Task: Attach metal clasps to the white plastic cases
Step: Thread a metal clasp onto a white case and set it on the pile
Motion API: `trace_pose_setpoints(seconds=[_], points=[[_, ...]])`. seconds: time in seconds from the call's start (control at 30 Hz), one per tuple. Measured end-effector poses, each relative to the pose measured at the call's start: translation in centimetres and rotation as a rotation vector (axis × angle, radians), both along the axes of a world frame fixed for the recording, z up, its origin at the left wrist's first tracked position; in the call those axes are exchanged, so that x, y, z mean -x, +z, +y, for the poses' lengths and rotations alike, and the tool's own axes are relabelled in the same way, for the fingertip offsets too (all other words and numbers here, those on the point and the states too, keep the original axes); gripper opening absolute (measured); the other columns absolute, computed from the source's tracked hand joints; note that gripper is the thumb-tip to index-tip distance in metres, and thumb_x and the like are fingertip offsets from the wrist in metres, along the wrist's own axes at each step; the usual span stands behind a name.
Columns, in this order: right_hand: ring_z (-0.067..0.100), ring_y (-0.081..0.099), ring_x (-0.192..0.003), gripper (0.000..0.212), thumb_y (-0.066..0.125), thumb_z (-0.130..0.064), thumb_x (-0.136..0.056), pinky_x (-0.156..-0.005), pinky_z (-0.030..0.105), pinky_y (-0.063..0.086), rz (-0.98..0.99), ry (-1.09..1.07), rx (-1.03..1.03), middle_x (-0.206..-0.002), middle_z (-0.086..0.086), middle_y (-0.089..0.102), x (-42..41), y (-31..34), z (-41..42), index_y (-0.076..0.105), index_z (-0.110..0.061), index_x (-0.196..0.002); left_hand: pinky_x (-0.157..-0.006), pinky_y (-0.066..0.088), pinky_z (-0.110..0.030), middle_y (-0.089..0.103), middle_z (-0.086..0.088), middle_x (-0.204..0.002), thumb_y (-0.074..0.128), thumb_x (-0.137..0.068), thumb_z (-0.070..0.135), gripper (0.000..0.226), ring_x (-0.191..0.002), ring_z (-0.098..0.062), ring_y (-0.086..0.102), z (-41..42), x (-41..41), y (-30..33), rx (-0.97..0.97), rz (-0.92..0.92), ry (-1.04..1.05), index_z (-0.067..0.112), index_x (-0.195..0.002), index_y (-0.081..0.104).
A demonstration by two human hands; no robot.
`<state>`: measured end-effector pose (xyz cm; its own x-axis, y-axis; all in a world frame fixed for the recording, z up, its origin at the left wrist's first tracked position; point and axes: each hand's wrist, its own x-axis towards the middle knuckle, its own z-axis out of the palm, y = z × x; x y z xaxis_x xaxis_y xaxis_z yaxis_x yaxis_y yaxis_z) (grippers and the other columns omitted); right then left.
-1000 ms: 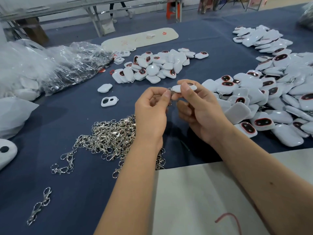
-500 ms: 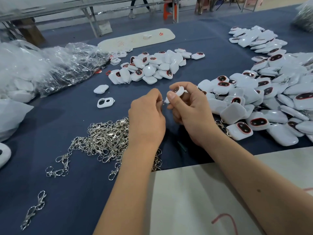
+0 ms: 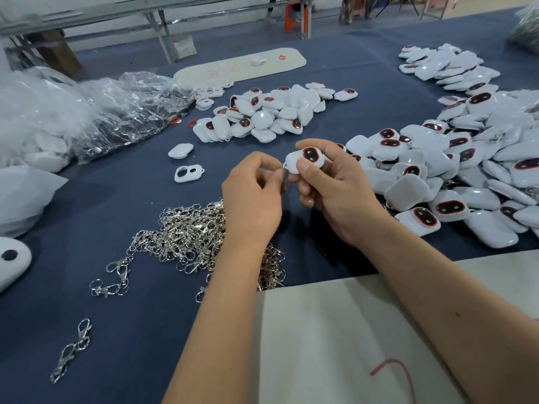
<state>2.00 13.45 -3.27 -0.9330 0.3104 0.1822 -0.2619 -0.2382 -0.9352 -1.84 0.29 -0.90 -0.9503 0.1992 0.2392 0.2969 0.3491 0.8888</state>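
My right hand (image 3: 338,193) grips a white plastic case (image 3: 303,160) with a dark, red-rimmed oval window facing up, held above the blue table. My left hand (image 3: 252,196) pinches a small metal clasp (image 3: 283,168) at the case's left corner; most of the clasp is hidden by my fingers. A loose heap of silver clasps (image 3: 189,234) lies under and left of my left wrist. Many white cases are piled to the right (image 3: 455,170) and in a smaller heap behind my hands (image 3: 271,112).
Clear plastic bags (image 3: 96,112) of parts lie at the left. Two single white case parts (image 3: 188,173) sit on the blue cloth (image 3: 102,199). Stray clasps (image 3: 73,348) lie near the front left. A grey-white sheet (image 3: 335,345) covers the near edge. A long white board (image 3: 242,67) lies farther back.
The case has turned in my right hand so its dark window now faces up. My left hand stays pinched at the case's left corner. Both hands sit slightly lower than a second ago.
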Motion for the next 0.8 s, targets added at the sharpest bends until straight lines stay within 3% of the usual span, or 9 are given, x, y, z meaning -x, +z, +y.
trace_pose_setpoints(seconds=[0.07,0.13,0.33,0.4,0.47,0.6,0.8], points=[[0.011,0.052,-0.058,0.024,0.057,-0.001,-0.104,-0.05,0.022,0.043,0.01,0.054,0.09,-0.079,0.008,0.063,-0.09,0.1,0.09,0.057,-0.006,-0.127,-0.069,0.056,-0.03,0.074,-0.004,-0.074,0.065,-0.097,0.008,0.012,-0.067,-0.017,0.068,0.3,-0.21,0.14,-0.273,-0.234,-0.021,0.015,-0.088,0.069],[0.01,0.052,-0.058,0.025,0.056,-0.002,-0.104,-0.051,0.02,0.043,0.03,0.101,0.151,-0.08,0.007,0.064,-0.22,0.22,0.2,0.057,-0.007,-0.128,-0.069,0.054,-0.024,0.072,-0.004,-0.078,0.063,-0.099,0.01,0.012,-0.069,-0.013,0.063,0.29,-0.12,0.27,-0.408,-0.381,-0.076,0.014,-0.091,0.072],[0.009,0.044,-0.052,0.021,0.055,-0.009,-0.105,-0.045,0.018,0.037,0.017,0.118,0.162,-0.076,0.006,0.066,-0.22,0.37,0.32,0.058,-0.004,-0.126,-0.074,0.054,-0.024,0.07,-0.008,-0.086,0.06,-0.101,0.008,0.013,-0.082,-0.016,0.064,0.48,-0.32,0.25,-0.485,-0.381,-0.115,0.012,-0.092,0.069],[0.008,0.044,-0.05,0.018,0.056,-0.01,-0.105,-0.043,0.017,0.035,0.003,0.109,0.155,-0.071,0.005,0.065,-0.22,0.38,0.26,0.059,-0.006,-0.121,-0.073,0.057,-0.028,0.069,-0.01,-0.087,0.058,-0.101,0.005,0.015,-0.08,-0.02,0.068,0.73,-0.38,0.21,-0.427,-0.281,-0.07,0.01,-0.089,0.065],[0.007,0.044,-0.049,0.014,0.057,-0.012,-0.104,-0.042,0.017,0.035,-0.008,0.091,0.145,-0.07,0.004,0.066,-0.27,0.42,0.25,0.06,-0.007,-0.117,-0.078,0.059,-0.037,0.068,-0.005,-0.081,0.06,-0.099,0.004,0.018,-0.077,-0.023,0.07,0.66,-0.15,0.09,-0.252,-0.092,-0.012,0.013,-0.084,0.064],[0.007,0.043,-0.048,0.01,0.058,-0.012,-0.104,-0.041,0.017,0.034,-0.015,0.051,0.121,-0.069,0.005,0.065,-0.34,0.54,0.17,0.061,-0.007,-0.113,-0.079,0.051,-0.04,0.065,-0.001,-0.08,0.062,-0.094,0.002,0.016,-0.079,-0.021,0.063,0.22,-0.18,0.06,0.068,0.214,0.022,0.011,-0.081,0.064],[0.009,0.044,-0.046,0.006,0.061,-0.009,-0.103,-0.041,0.02,0.035,-0.004,0.0,0.063,-0.066,0.005,0.064,-0.38,0.49,0.01,0.061,-0.008,-0.109,-0.074,0.044,-0.047,0.06,-0.005,-0.089,0.057,-0.092,0.0,0.014,-0.082,-0.028,0.054,0.16,-0.31,0.24,0.305,0.433,0.02,0.01,-0.084,0.063]])
